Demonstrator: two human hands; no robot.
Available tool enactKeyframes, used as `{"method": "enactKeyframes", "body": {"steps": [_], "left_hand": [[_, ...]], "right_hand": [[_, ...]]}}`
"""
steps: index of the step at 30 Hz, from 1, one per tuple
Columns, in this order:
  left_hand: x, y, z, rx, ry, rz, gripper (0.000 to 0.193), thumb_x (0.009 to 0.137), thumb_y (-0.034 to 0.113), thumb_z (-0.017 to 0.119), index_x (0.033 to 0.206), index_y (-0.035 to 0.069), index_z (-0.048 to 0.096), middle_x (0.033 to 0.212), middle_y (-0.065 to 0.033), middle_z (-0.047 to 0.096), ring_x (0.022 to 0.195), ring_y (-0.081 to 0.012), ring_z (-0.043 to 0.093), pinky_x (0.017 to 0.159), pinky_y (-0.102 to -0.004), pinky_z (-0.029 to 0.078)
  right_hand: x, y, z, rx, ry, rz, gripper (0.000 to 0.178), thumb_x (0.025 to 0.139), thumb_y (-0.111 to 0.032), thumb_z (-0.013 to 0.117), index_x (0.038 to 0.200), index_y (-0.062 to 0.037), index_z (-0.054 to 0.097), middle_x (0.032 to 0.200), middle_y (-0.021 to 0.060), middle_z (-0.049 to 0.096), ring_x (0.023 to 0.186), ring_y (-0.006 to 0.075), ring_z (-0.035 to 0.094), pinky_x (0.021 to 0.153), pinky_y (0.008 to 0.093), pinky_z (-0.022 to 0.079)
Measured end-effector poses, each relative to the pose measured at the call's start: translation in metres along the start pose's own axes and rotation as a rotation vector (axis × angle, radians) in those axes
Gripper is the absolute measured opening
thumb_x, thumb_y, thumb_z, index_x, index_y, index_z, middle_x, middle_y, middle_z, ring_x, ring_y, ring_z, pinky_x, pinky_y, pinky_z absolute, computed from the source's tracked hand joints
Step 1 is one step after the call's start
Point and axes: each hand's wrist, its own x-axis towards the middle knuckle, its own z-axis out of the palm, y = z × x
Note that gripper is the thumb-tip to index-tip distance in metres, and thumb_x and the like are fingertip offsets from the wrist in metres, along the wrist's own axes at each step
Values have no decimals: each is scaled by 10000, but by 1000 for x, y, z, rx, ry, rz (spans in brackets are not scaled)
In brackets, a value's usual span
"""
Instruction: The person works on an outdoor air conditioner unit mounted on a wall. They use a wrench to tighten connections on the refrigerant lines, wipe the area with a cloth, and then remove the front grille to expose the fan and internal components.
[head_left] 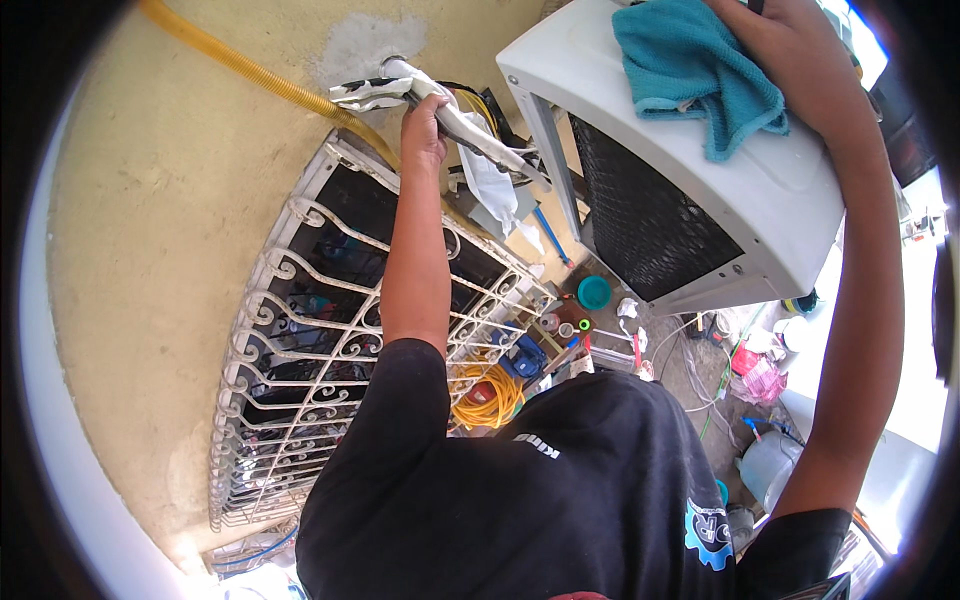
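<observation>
My left hand [425, 132] is closed around a white-wrapped pipe bundle [465, 128] that comes out of a hole in the wall. Torn wrapping and dark insulation show near my fingers, and a loose white strip [488, 190] hangs below. At the top edge, my right hand [785, 45] is over the white outdoor air-conditioner unit [680, 165], beside a teal cloth [695, 75] draped on its top. A small dark piece shows between its thumb and fingers; the frame cuts off the fingertips, so what it is stays hidden.
A yellow corrugated hose [240, 65] runs down the wall to a white scrolled window grille [330, 290]. On the ground below are a teal bowl [594, 292], a coiled yellow hose [490, 398], a blue tool [522, 356], loose wires and pink plastic bags [760, 378].
</observation>
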Motion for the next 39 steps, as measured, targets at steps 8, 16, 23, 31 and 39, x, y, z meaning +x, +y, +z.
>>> {"method": "enactKeyframes", "body": {"steps": [8,16,23,31,39], "left_hand": [[-21,2,7,-308,-253,32,504,873,215,749,1312,38,575,1255,-185,678,1134,-284,640,1015,-445,535],[-18,-9,-6,-345,-133,-1,455,905,292,782,1262,58,624,1081,-92,697,1031,-280,686,937,-453,570],[-22,1,-5,-39,34,67,468,904,250,807,1271,25,623,1118,-59,692,1036,-204,678,943,-395,559],[-22,6,27,684,315,387,543,854,271,802,1229,-89,646,1191,-196,714,1077,-285,701,969,-392,538],[-19,13,48,826,575,163,618,825,249,828,1265,-133,625,1294,-274,685,1238,-370,660,1042,-399,508]], "right_hand": [[-1,-1,-19,114,-67,156,320,898,-280,732,1113,-45,762,1071,202,727,1025,330,689,931,420,531],[0,-4,-9,24,-3,46,307,895,-274,732,1107,-55,768,1060,206,737,995,334,698,910,421,535],[6,20,-9,169,-72,97,270,892,-231,723,1088,-52,770,1012,183,751,938,313,705,888,402,539],[10,20,-12,149,-135,99,253,896,-215,717,1075,-44,769,985,161,761,893,271,715,861,374,546],[-10,-9,-14,14,-20,57,283,906,-266,713,1106,-74,766,1050,162,751,937,265,708,874,382,542]]}}
